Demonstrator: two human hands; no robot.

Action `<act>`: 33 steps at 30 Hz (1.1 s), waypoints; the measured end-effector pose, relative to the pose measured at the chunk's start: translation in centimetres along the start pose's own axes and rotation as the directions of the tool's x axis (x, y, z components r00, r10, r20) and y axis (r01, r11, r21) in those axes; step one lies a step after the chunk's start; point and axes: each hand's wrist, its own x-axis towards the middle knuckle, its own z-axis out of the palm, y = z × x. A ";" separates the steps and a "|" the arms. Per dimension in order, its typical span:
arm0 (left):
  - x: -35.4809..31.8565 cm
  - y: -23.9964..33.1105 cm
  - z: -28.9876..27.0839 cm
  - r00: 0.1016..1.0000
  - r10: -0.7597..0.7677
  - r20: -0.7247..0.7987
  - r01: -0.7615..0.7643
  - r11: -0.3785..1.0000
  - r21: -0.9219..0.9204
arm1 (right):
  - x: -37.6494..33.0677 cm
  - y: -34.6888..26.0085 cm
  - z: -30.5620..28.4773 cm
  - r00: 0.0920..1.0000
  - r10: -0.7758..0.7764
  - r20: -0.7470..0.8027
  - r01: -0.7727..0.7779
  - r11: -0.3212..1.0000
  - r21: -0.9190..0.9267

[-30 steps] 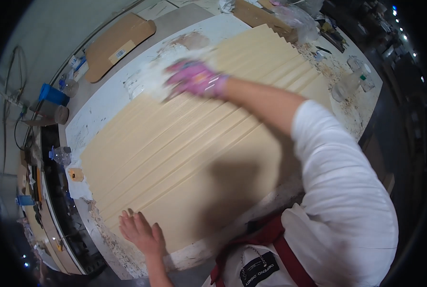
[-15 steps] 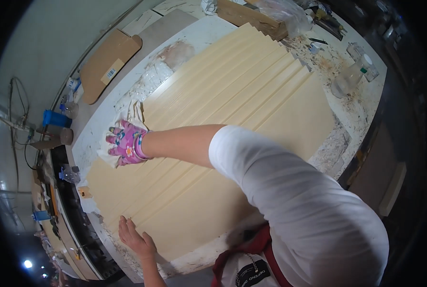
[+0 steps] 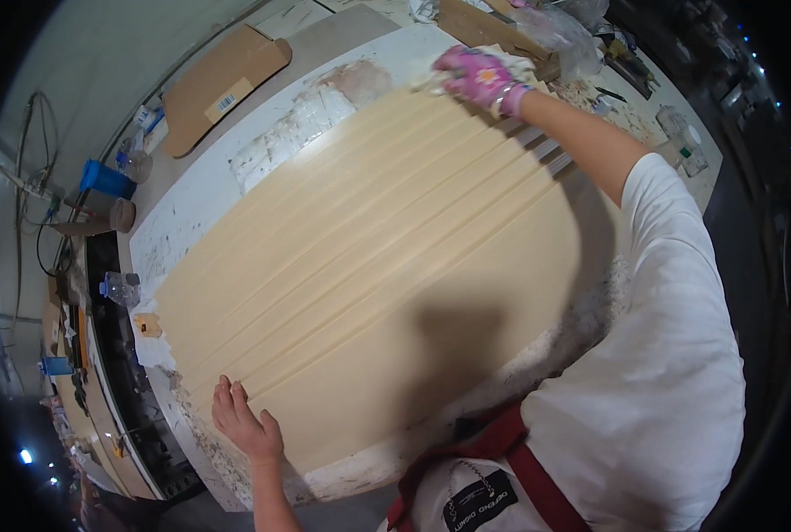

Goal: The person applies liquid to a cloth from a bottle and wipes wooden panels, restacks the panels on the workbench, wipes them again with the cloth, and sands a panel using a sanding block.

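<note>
A fanned stack of pale yellow, wood-like sheets (image 3: pixel 351 239) covers most of the table, their long edges overlapping in steps. At the far right end, my right hand (image 3: pixel 482 80), in a pink floral glove, presses a whitish cloth (image 3: pixel 517 65) onto the sheets. The glove and cloth are partly blurred, and the fingers wrap over the cloth. Bare and with its fingers stretched out, my left hand (image 3: pixel 246 426) rests on the near left end of the sheets. Nothing shows in it.
Behind the stack lies a brown cardboard piece (image 3: pixel 223 89). A blue container (image 3: pixel 107 178) and a clear bottle (image 3: pixel 121 288) stand at the left. A long cardboard box (image 3: pixel 493 31), plastic wrap (image 3: pixel 559 40) and a black pen (image 3: pixel 610 95) lie at the far right among shavings.
My right hand has swept with the cloth from the left end of the sheets to the far right end. My left hand stays flat at about the same place.
</note>
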 end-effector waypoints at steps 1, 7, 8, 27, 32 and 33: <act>-0.1 -0.1 0.0 1.000 -0.001 0.003 0.001 1.000 0.000 | 0.3 -2.5 0.0 0.988 -0.151 0.027 0.152 0.988 -0.026; -0.1 0.0 -0.1 1.000 -0.013 -0.009 0.013 0.999 -0.029 | 1.6 -1.3 -3.0 0.989 0.106 0.100 -0.080 0.969 -0.232; 0.0 0.0 -0.2 1.000 -0.009 -0.007 0.009 1.000 -0.025 | 1.5 -1.7 -2.8 0.990 0.093 0.105 -0.059 0.955 -0.291; 0.1 0.2 0.4 1.000 -0.013 -0.024 0.012 1.000 -0.022 | -1.4 -30.2 8.8 0.774 -0.621 0.122 0.533 0.743 0.406; -0.5 0.2 -0.4 1.000 -0.022 -0.011 0.022 1.000 -0.013 | -2.1 -21.5 7.1 0.760 -0.649 0.020 0.638 0.752 0.167; -0.3 0.6 -0.6 1.000 -0.029 -0.004 0.029 1.000 -0.012 | -1.7 -14.4 8.4 0.716 -0.653 -0.246 0.694 0.627 0.354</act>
